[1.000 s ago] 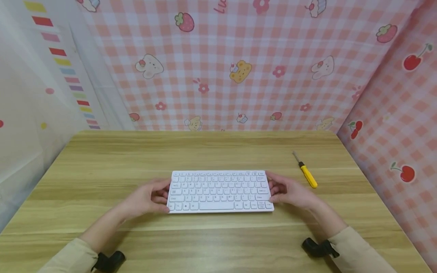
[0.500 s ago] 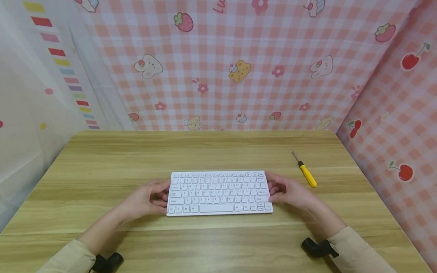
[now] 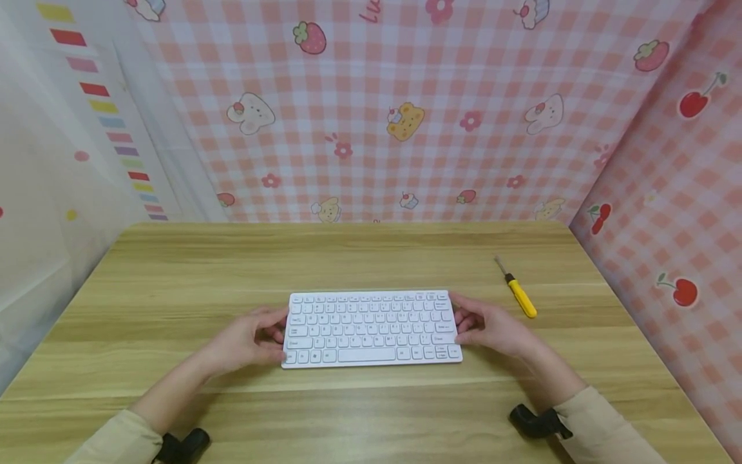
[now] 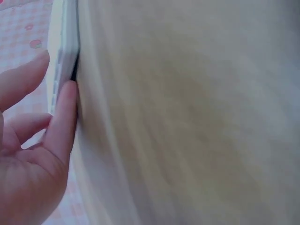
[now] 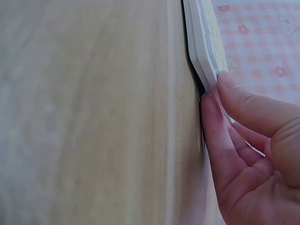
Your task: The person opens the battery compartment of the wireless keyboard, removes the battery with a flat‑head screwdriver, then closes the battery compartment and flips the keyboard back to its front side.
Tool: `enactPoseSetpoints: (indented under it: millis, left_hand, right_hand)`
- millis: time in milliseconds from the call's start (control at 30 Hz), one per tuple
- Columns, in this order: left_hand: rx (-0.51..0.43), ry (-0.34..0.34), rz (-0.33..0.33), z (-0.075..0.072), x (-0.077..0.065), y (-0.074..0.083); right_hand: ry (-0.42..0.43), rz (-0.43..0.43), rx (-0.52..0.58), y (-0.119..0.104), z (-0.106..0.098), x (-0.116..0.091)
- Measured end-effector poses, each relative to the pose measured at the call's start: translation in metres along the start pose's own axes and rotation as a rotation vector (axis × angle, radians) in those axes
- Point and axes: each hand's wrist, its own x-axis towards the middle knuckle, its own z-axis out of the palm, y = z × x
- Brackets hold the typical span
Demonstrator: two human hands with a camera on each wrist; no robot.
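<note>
A white compact keyboard point(image 3: 371, 328) lies keys up near the middle of the wooden table in the head view. My left hand point(image 3: 249, 341) grips its left end and my right hand point(image 3: 491, 327) its right end. In the right wrist view, the thumb of the right hand point(image 5: 255, 164) is on the key side of the keyboard point(image 5: 202, 51), with a finger against the lower edge. The left wrist view has the left hand point(image 4: 35, 168) at the other end of the keyboard point(image 4: 69, 40), one finger at its underside; the thumb's contact is unclear there.
A screwdriver point(image 3: 522, 296) with a yellow handle lies on the table point(image 3: 371, 412), right of and behind the keyboard. Checked pink cloth point(image 3: 359, 84) hangs at the back and right, with a pale curtain point(image 3: 40, 258) at the left.
The keyboard's near edge has come slightly toward me since one second ago, mostly in the first half second. Both hands have stayed at its ends.
</note>
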Motion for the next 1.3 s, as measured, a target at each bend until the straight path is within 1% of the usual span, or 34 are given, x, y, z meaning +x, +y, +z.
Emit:
enactPoseSetpoints:
  millis: [200, 367, 500, 633, 700, 867, 1100, 1200, 1300]
  left_hand:
    - [0.136, 0.043, 0.048, -0.001, 0.007, 0.007]
    - [0.236, 0.129, 0.068, -0.003, 0.012, 0.015]
    - [0.245, 0.183, 0.071, -0.003, 0.016, 0.021]
    - [0.223, 0.190, 0.083, 0.001, 0.023, 0.027]
    - [0.208, 0.185, 0.100, 0.005, 0.028, 0.032]
    - [0.171, 0.165, 0.168, 0.020, 0.044, 0.043]
    - [0.144, 0.143, 0.215, 0.046, 0.064, 0.060]
    - [0.152, 0.125, 0.237, 0.059, 0.072, 0.067]
    - [0.181, 0.107, 0.259, 0.071, 0.081, 0.073]
  right_hand:
    - [0.002, 0.004, -0.002, 0.000, 0.000, -0.001]
    - [0.001, 0.007, -0.005, 0.000, 0.000, -0.001]
    - [0.001, 0.006, 0.004, 0.001, 0.000, -0.001]
    - [-0.001, 0.006, 0.009, 0.001, 0.000, -0.001]
    - [-0.002, 0.004, 0.005, 0.001, 0.000, -0.001]
    - [-0.001, -0.007, 0.006, 0.001, -0.001, -0.003]
    - [-0.002, -0.017, 0.016, 0.002, 0.000, -0.004]
    - [-0.009, -0.024, 0.038, 0.003, 0.000, -0.004]
    - [-0.015, -0.043, 0.081, 0.006, -0.001, -0.004]
